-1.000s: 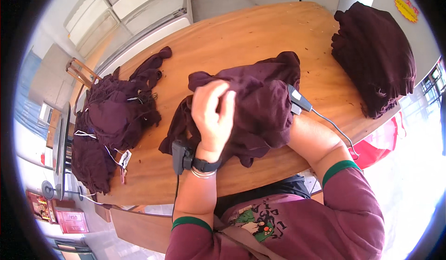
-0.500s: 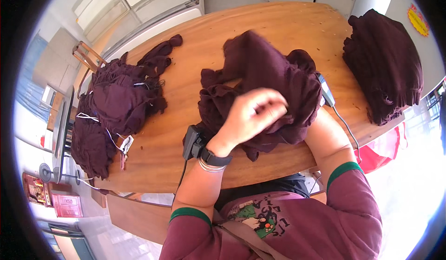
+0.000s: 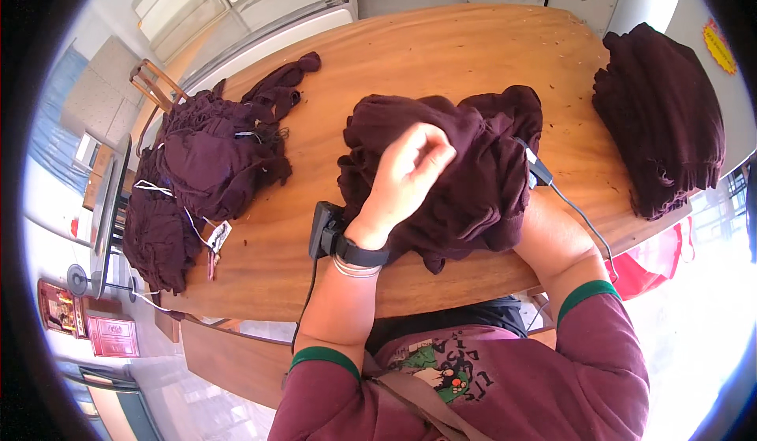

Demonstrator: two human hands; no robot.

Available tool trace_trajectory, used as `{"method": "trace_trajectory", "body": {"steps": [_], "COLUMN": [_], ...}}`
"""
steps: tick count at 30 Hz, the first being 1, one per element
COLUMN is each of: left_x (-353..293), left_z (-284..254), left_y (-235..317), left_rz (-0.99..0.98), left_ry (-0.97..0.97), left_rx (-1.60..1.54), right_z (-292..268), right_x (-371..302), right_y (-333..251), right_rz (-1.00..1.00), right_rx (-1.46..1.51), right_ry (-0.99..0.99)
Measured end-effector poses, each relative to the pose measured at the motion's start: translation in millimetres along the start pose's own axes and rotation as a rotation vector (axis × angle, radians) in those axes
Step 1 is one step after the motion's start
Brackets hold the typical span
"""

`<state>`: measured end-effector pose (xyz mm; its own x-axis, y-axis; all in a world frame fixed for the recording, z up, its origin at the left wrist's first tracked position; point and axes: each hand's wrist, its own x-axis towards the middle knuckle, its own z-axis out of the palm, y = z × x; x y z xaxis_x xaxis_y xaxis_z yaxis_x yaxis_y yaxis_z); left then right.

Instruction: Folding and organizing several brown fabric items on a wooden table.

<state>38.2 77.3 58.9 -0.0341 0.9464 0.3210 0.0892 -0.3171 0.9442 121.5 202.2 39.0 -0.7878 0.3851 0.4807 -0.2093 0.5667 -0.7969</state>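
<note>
A bunched dark maroon knitted cloth (image 3: 481, 181) lies in front of me on the wooden table (image 3: 441, 47). My left hand (image 3: 410, 169) is over its left part, fingers curled in toward the thumb. Whether a fold is caught between those fingertips does not show. Folds of the cloth cover my right hand; only the right forearm comes into view, running up to the cloth's right edge. Both wrists carry strapped devices: a black one (image 3: 325, 232) on the left, and one with a cable (image 3: 539, 169) on the right, partly under the cloth.
A loose heap of maroon knitted pieces (image 3: 209, 157), with white ties and a tag (image 3: 219, 238), covers the table's left side. At the right edge stands a neat stack of similar pieces (image 3: 662, 118). A red bag (image 3: 654, 271) is below that edge, and a wooden bench (image 3: 229, 362) at lower left.
The raised part of the cloth has come down and now lies flatter. My left hand has moved slightly up and left, its fingers more curled. The right forearm has hardly moved.
</note>
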Motion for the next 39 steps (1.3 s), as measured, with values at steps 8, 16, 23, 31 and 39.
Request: {"method": "trace_trajectory", "body": {"steps": [8, 16, 23, 31, 39], "left_x": [-7, 9, -4, -7, -6], "left_z": [14, 2, 11, 13, 17], "left_y": [14, -18, 11, 12, 5], "left_rz": [-0.216, 0.053, 0.049, -0.084, -0.153], "left_ry": [-0.610, 0.293, -0.214, -0.660, -0.714], "left_rx": [-0.148, 0.229, 0.005, 0.037, 0.056], "right_z": [1, 2, -1, 0, -4], "right_x": [7, 8, 7, 7, 7], "right_y": [4, 3, 4, 5, 10], "right_rz": [0.009, 0.006, 0.014, 0.014, 0.012], "right_rx": [0.004, 0.004, 0.004, 0.012, 0.046], "right_ry": [0.000, -0.018, -0.007, -0.006, 0.011]}}
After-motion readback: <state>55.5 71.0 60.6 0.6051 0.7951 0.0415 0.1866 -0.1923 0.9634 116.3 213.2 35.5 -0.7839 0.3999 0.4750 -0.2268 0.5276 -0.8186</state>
